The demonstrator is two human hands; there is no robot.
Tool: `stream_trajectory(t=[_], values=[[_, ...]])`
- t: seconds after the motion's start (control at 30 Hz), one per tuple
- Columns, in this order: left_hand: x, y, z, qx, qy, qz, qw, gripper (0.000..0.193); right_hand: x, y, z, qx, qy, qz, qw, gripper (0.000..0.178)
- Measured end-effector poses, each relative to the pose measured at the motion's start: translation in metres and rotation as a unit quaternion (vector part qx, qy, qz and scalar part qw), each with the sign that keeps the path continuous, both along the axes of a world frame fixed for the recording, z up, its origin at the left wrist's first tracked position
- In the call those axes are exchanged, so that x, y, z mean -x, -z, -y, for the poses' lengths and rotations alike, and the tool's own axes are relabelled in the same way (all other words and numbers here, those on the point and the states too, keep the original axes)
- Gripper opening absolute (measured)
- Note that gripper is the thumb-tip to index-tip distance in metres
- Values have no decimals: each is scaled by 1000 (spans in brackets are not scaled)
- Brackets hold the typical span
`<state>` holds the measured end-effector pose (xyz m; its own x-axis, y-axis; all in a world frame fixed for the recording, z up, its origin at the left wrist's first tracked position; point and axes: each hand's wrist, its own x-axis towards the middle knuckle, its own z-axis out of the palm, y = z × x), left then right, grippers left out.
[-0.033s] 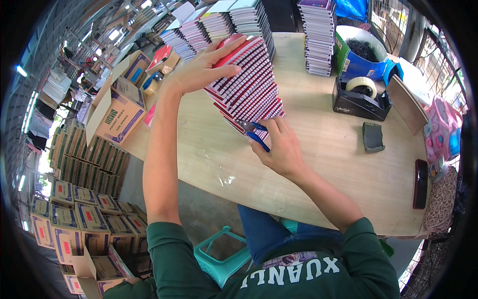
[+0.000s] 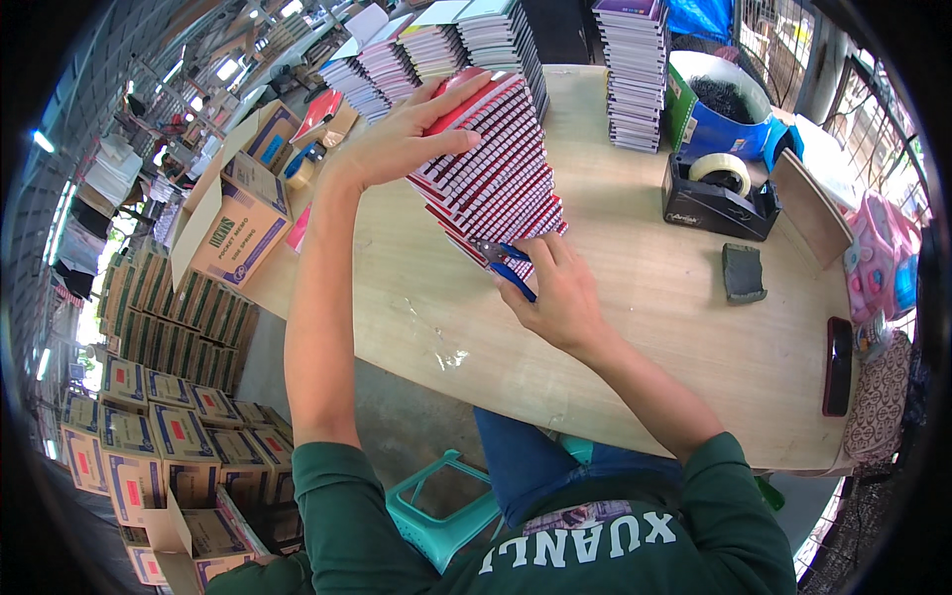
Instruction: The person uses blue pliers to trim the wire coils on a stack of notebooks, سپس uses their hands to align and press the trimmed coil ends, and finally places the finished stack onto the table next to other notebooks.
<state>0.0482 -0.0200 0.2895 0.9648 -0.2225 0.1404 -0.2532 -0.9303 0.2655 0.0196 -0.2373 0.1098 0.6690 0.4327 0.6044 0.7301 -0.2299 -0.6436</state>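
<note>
A tall stack of red-covered spiral notebooks stands on the table, its bound edges facing me. My left hand lies over the top of the stack, thumb and fingers spread across the red cover. Near the bottom of the stack, my right hand grips blue-handled wire cutters. The cutters' metal jaws are at the spiral bindings of the lower notebooks. Whether the jaws have a wire between them is too small to tell.
More notebook stacks stand behind, with another tall stack at the far right. A black tape dispenser, a dark block and a phone lie rightward. Leftward are an open carton and piled boxes.
</note>
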Motion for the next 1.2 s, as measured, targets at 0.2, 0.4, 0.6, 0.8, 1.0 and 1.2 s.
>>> stream_trajectory(t=[0.2,0.4,0.6,0.8,1.0,1.2], values=[[2,0,2,4,-10,-8,1000,74,-29,-8,3,-61,-270,-627,728,35],[0,1,-2,2,-8,-4,1000,74,-6,12,0,-38,-40,-64,996,41],[-1,1,-1,22,2,-3,1000,73,-7,15,0,-26,-7,32,999,44],[2,2,1,13,8,2,1000,71,-21,10,1,-24,-202,-435,877,34],[-4,5,-5,37,23,8,999,71,-8,13,5,-45,-95,-161,981,35],[-2,6,-4,32,13,13,999,70,-6,19,1,6,-2,15,1000,36]])
